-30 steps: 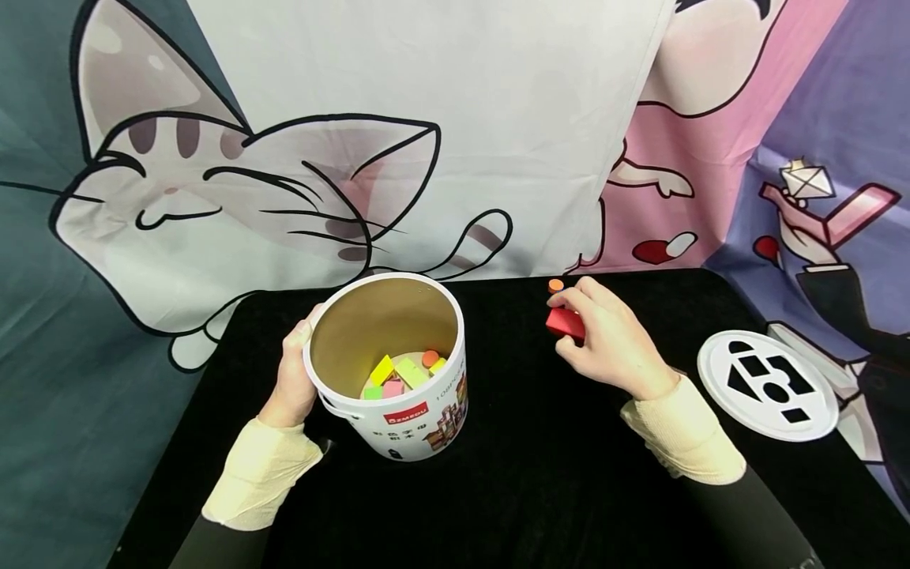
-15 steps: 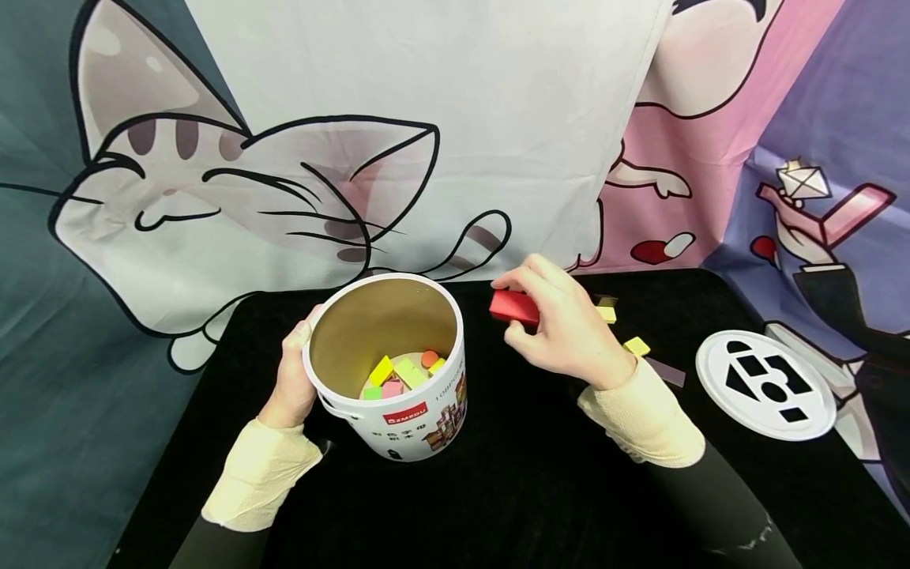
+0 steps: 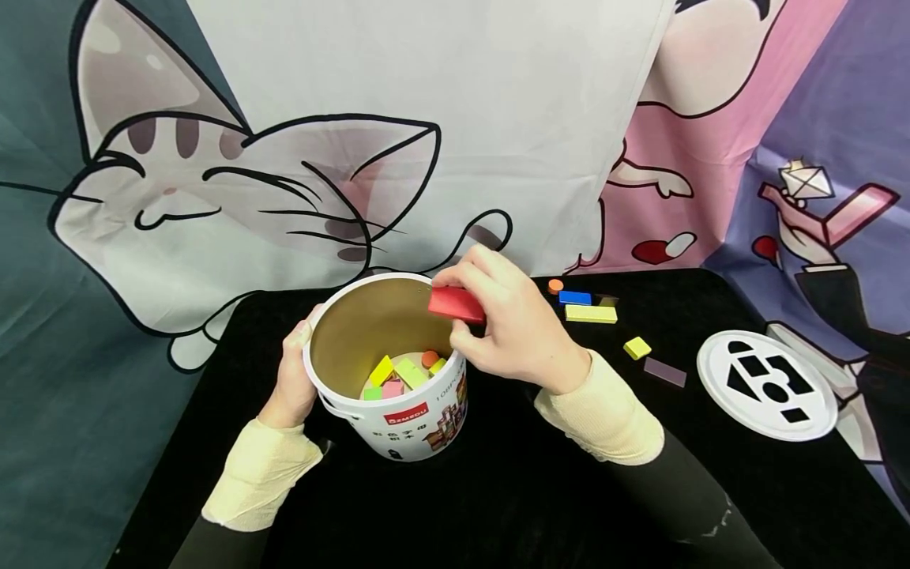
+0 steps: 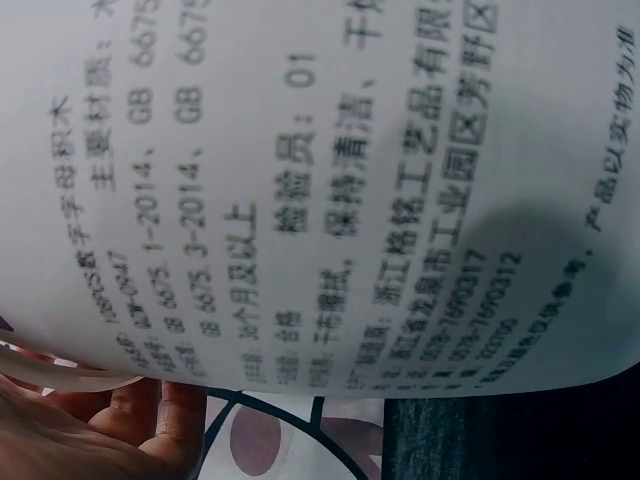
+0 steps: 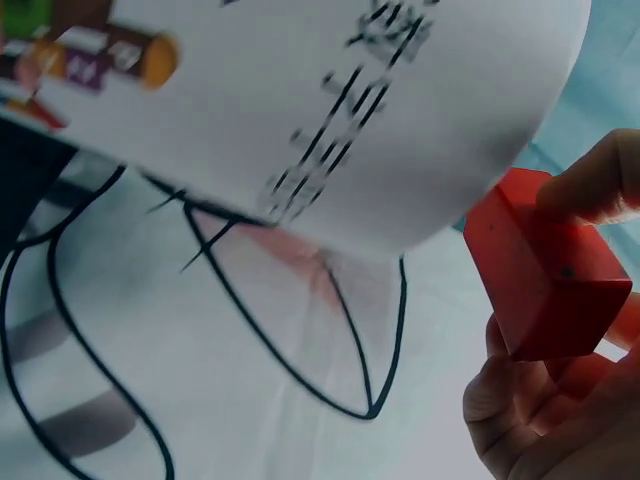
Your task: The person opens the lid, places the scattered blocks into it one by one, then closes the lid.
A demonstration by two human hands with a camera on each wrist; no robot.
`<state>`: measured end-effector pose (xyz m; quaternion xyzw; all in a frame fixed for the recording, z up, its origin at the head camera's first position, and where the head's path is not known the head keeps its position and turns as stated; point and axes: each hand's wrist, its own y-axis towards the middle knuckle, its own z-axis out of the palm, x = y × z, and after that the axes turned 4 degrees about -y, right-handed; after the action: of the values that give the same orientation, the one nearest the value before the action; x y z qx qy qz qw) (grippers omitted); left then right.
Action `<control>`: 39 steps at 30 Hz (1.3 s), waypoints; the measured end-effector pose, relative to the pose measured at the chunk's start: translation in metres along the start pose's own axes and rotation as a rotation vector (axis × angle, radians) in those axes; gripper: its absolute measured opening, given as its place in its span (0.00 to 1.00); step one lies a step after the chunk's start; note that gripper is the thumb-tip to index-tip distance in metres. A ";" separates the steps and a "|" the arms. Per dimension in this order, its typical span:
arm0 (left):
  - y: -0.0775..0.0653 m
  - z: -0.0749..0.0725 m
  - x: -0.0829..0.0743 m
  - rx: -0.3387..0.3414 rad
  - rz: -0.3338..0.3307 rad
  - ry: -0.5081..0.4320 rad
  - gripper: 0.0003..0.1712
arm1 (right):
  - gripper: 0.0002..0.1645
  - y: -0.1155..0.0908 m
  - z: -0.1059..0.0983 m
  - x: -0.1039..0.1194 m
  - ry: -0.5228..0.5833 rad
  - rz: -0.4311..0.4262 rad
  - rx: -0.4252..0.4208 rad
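My left hand (image 3: 290,383) grips the left side of a white bucket (image 3: 426,435), which tilts so that its mouth shows. Inside lie several small blocks, among them a yellow block (image 3: 381,371), a light green block (image 3: 411,374), a pink block (image 3: 392,389) and an orange disc (image 3: 430,359). A red block (image 3: 457,304) is pinched between the thumb and fingers of my right hand (image 3: 517,332), over the bucket's right rim. In the right wrist view the red block (image 5: 540,270) appears beside the bucket wall. Printed text covers the bucket (image 4: 300,200) in the left wrist view.
Right of the bucket on the black cloth (image 3: 554,474) lie an orange disc (image 3: 555,286), a blue block (image 3: 574,298), a long yellow block (image 3: 591,314), a small yellow block (image 3: 637,348) and a purple block (image 3: 664,372). A white lid with cut-out shapes (image 3: 803,407) lies far right.
My right hand has carried the red block leftward from the far right of the cloth to the bucket's rim. The left hand and bucket have stayed in place.
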<state>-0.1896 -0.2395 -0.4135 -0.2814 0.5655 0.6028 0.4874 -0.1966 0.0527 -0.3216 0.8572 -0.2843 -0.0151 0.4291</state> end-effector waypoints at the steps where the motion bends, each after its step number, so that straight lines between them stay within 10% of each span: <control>1: 0.000 0.000 0.000 0.001 0.000 0.000 0.27 | 0.24 0.002 0.002 0.003 0.002 -0.012 -0.001; 27: 0.000 -0.003 0.006 0.041 0.003 -0.011 0.30 | 0.20 0.032 0.021 0.043 0.017 -0.134 0.014; 39: -0.001 -0.003 0.006 -0.014 -0.008 0.016 0.36 | 0.53 0.023 0.021 0.038 -0.070 -0.167 0.188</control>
<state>-0.1919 -0.2404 -0.4198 -0.2917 0.5643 0.6025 0.4832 -0.1816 0.0075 -0.3097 0.9134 -0.2267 -0.0539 0.3338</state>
